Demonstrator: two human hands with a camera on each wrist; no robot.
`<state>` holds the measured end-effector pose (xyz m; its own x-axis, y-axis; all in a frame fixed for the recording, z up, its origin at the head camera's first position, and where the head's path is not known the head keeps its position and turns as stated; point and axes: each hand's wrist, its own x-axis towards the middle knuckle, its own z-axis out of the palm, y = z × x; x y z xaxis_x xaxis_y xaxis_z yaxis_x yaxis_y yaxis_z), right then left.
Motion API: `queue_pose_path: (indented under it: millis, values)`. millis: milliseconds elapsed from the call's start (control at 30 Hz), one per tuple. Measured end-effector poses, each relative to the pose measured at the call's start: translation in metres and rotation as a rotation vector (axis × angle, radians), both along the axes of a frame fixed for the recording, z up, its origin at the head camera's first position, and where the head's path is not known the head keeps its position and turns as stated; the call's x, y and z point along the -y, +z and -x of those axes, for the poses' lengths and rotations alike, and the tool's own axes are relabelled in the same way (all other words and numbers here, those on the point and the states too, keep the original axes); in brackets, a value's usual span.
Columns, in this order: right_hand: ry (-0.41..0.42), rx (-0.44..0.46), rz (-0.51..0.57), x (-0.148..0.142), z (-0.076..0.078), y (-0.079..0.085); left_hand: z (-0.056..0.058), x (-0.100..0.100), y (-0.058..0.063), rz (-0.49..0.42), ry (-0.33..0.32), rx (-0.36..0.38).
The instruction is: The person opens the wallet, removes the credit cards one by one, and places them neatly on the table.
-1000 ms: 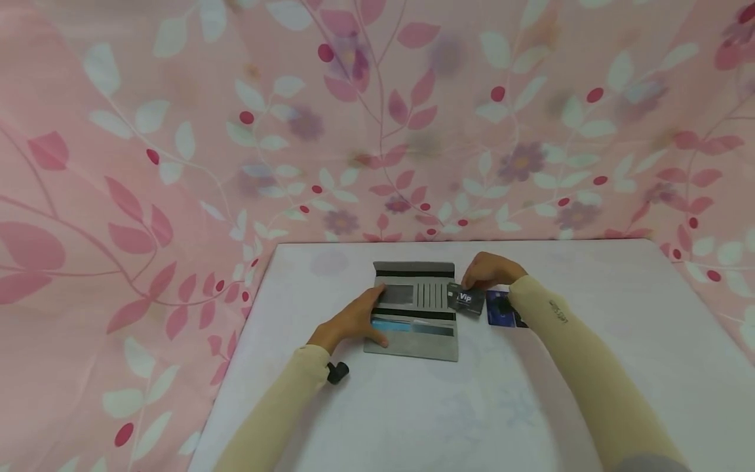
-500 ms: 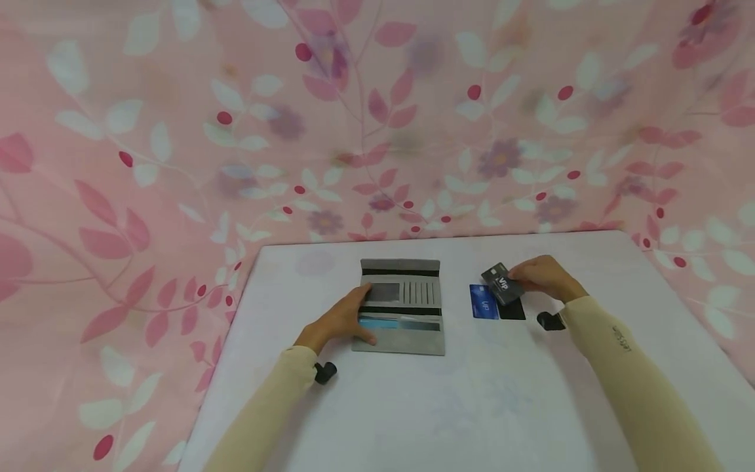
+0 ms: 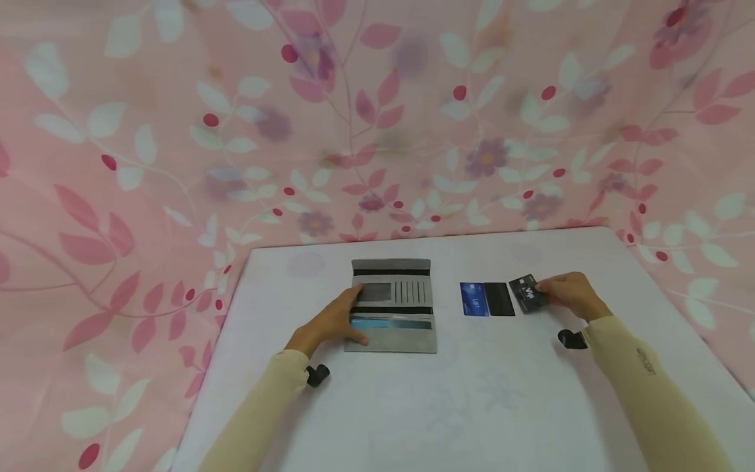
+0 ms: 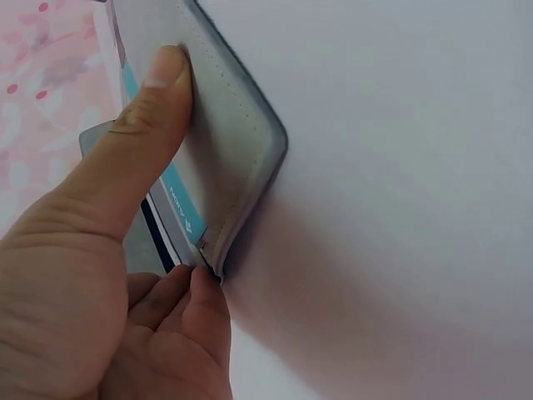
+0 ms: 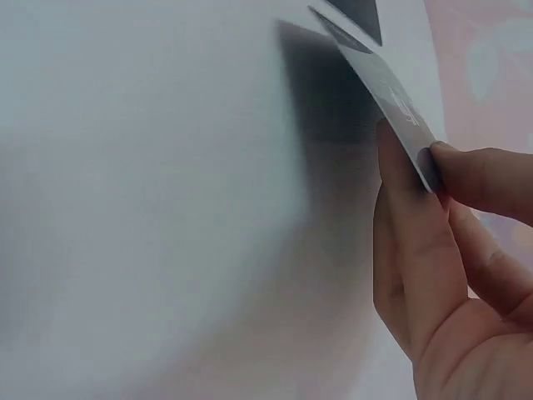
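Observation:
An opened grey wallet (image 3: 404,340) lies flat on the table, with slim card slots, a dark window pocket and a blue insert (image 4: 179,196) in its lower pocket. My left hand (image 3: 330,322) grips its left edge; in the left wrist view the thumb (image 4: 154,100) presses on the grey face while the fingertips sit at the edge. Over the table to the right, my right hand (image 3: 571,295) pinches a dark grey "VIP" card (image 3: 525,290) by one end. The right wrist view shows the card (image 5: 391,100) tilted between thumb and fingers, above its shadow.
A blue card (image 3: 474,300) and a black card (image 3: 499,299) lie side by side between the wallet and the right hand. The white-covered table (image 3: 413,406) ends at a pink floral cloth (image 3: 377,131) behind and at the sides.
My right hand has carried the VIP card rightward from the wallet's edge, over the two cards, to beyond the black one. My left hand stays at the wallet. The head view has shifted slightly.

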<state>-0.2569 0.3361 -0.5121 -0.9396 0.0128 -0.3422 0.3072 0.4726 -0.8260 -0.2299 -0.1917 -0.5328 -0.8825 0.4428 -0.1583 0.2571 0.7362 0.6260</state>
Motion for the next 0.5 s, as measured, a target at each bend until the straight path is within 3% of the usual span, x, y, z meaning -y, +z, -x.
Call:
queue_pose_path:
  millis: [300, 500]
  values:
    - [-0.007, -0.057, -0.197, 0.005, -0.005, -0.012, -0.004, -0.002, -0.006, -0.028, 0.016, -0.003]
    - [-0.041, -0.035, -0.227, 0.01, -0.007, -0.014, -0.009, -0.007, -0.002, -0.006, 0.032, -0.033]
